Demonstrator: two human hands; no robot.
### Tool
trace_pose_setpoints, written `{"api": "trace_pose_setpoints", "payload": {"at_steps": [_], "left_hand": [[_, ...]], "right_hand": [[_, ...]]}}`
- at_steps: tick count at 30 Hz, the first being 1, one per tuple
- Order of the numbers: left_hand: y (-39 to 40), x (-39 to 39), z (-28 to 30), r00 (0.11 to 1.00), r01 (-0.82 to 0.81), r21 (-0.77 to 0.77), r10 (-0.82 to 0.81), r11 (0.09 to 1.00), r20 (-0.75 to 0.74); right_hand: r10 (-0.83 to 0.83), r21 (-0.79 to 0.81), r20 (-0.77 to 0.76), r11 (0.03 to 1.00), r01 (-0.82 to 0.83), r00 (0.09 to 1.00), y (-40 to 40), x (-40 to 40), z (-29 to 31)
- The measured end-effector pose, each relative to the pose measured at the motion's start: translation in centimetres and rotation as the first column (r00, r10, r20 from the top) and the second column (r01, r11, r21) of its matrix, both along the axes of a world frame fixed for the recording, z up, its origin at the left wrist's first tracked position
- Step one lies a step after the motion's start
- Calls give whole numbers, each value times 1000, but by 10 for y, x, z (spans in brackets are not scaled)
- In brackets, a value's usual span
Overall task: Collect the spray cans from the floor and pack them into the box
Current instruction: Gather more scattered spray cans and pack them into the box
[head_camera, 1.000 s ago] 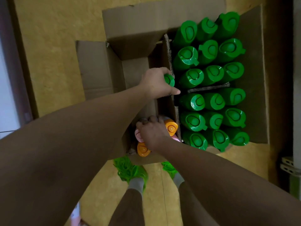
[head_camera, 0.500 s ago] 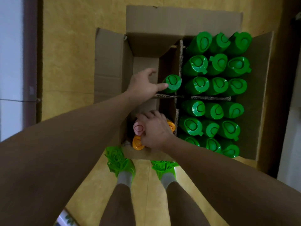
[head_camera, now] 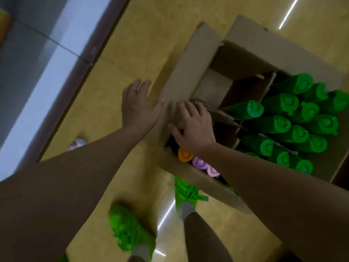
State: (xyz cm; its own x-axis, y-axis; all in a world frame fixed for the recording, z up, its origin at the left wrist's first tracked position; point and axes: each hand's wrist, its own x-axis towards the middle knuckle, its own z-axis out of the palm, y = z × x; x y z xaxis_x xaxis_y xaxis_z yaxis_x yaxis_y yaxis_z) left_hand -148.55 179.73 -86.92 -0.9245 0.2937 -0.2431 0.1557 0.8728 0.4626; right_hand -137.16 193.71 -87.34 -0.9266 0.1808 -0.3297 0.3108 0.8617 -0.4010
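A person's right hand (head_camera: pixel 193 127) lies palm down over the near left compartment of an open cardboard box (head_camera: pixel 190 72), fingers spread and loosely bent, their tips on the cardboard divider (head_camera: pixel 217 113); whether they grasp anything beneath is hidden. The left hand (head_camera: pixel 138 108) is flat and open, fingers straight and apart, over the floor beside the box's left flap, holding nothing. Just under the right wrist, an orange cap (head_camera: pixel 184 155) and two pink caps (head_camera: pixel 200 163) of spray cans stand upright in that compartment. The right side of the box is packed with green-capped spray cans (head_camera: pixel 283 121), standing close together in rows. One more can (head_camera: pixel 77 144) lies on the yellow floor (head_camera: pixel 117 44) near the left forearm, blurred. Below, bright green shoes (head_camera: pixel 130 233) stand beside the box.
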Motion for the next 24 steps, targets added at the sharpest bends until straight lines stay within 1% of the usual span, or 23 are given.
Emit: {"api": "trace_pose_setpoints", "payload": {"at_steps": [3, 5, 7, 10, 14, 19, 24], "left_hand": [[-59, 13, -6, 994, -107, -9, 107, 994, -20], [-99, 26, -10, 981, -196, -15, 196, 981, -3], [-139, 43, -11, 963, -267, -28, 268, 963, 12], [-200, 73, -12, 928, -368, -66, 370, 928, 31], [-275, 130, -15, 838, -528, -92, 535, 845, 103], [-359, 228, -14, 650, -727, -129, 736, 675, 188], [-441, 312, -14, 576, -782, -172, 800, 599, 166]], "right_hand": [[94, 37, -15, 995, -94, 995, -38, -12, 2], [182, 57, -20, 982, -181, 983, -64, -18, 4], [268, 65, -4, 961, -267, 963, -92, -21, 5], [352, 64, 20, 934, -352, 936, -141, -20, 5], [475, 82, 43, 875, -477, 879, -212, -3, 0], [644, 112, 106, 749, -653, 758, -301, 50, -8], [747, 81, 155, 642, -762, 646, -386, 96, -11]]}}
